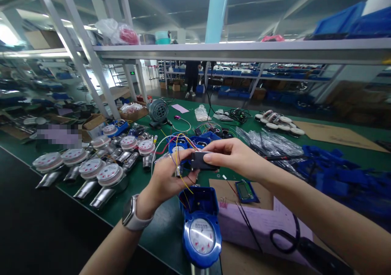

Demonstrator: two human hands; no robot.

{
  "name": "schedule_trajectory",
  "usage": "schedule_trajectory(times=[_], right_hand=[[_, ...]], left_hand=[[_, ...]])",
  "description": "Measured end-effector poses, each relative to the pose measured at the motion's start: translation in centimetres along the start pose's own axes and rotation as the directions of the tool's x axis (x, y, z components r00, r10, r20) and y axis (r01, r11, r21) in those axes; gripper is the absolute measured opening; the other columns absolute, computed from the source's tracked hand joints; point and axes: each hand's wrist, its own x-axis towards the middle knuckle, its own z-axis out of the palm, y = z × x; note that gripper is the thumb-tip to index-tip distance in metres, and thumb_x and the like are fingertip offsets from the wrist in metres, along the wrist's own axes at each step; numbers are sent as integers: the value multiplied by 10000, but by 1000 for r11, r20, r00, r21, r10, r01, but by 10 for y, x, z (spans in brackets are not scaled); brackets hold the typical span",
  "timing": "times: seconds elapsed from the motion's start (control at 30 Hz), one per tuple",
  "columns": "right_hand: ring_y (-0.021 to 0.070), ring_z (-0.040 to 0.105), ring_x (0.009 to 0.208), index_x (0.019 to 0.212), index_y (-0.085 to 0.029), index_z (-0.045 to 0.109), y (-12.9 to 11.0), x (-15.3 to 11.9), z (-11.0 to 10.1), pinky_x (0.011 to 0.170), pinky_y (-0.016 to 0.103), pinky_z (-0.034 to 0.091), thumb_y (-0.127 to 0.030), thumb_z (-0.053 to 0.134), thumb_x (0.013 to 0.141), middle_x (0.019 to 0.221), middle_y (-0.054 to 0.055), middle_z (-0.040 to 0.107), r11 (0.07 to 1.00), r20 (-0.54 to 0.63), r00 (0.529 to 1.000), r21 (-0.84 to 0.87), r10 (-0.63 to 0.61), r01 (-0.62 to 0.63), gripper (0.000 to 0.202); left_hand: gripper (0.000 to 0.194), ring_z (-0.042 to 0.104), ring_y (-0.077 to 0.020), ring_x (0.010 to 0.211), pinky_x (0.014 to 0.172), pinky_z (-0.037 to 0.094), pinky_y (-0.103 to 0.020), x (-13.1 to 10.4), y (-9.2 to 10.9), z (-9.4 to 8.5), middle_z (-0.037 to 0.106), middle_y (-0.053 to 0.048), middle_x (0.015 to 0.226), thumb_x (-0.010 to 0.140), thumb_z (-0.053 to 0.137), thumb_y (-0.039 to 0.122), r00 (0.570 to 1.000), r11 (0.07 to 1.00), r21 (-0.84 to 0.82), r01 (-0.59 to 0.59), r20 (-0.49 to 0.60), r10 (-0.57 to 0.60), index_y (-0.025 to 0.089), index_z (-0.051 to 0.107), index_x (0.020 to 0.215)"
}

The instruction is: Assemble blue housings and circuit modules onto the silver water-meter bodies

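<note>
A small black box-shaped part (pixel 203 161) with coloured wires is held up between both hands. My left hand (pixel 171 170), with a watch on its wrist, grips its left end between thumb and fingers. From the other side my right hand (pixel 227 155) pinches its top and front face. Yellow, red and white wires (pixel 181 136) loop around my left fingers. Just below stands a blue water meter (pixel 202 236) with a round dial; its upper compartment (pixel 200 199) is uncovered, with wires running into it. What lies behind the black part is hidden.
Several meter bodies (pixel 110 175) with metal pipes crowd the left. A small display board (pixel 247 191), tweezers (pixel 249 226) and pink paper (pixel 262 234) lie right of the meter. Blue plastic parts (pixel 330 181) are heaped at far right. A shelf (pixel 232 51) spans overhead; a person (pixel 192 77) stands beyond.
</note>
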Motion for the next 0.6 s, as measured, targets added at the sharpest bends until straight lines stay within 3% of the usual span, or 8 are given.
schedule_trajectory(times=[0.13,0.33,0.47,0.6], right_hand=[[93,508,547,796,-147,681,2,2,0,523,226,414,-451,643,709,682,6,611,1000,-20,1000,-9,-11,10,318],[100,520,563,798,-149,674,2,0,0,539,229,416,-434,650,701,664,1,612,999,-27,1000,-34,-8,7,302],[109,561,649,819,-161,669,6,-4,-1,603,230,445,-376,634,738,740,9,643,999,25,999,-36,-32,33,233],[120,573,642,843,-166,644,22,-10,3,582,237,454,-286,660,702,732,0,634,998,65,997,-49,31,-28,185]], left_hand=[[533,650,-158,842,774,532,-259,2,2,1,659,-46,994,647,662,171,998,992,-112,62,37,-58,180,503,1156],[378,653,-145,808,762,533,-262,2,2,7,671,-36,948,681,632,119,989,970,-195,145,-4,-149,184,551,1045],[342,648,-160,891,809,522,-277,-4,-1,7,673,-58,987,717,647,132,992,963,-240,120,69,-106,182,567,1047],[605,519,-251,1177,1003,421,-408,-16,0,-3,563,-107,1263,719,713,379,989,908,-405,104,140,-51,230,484,1259]])
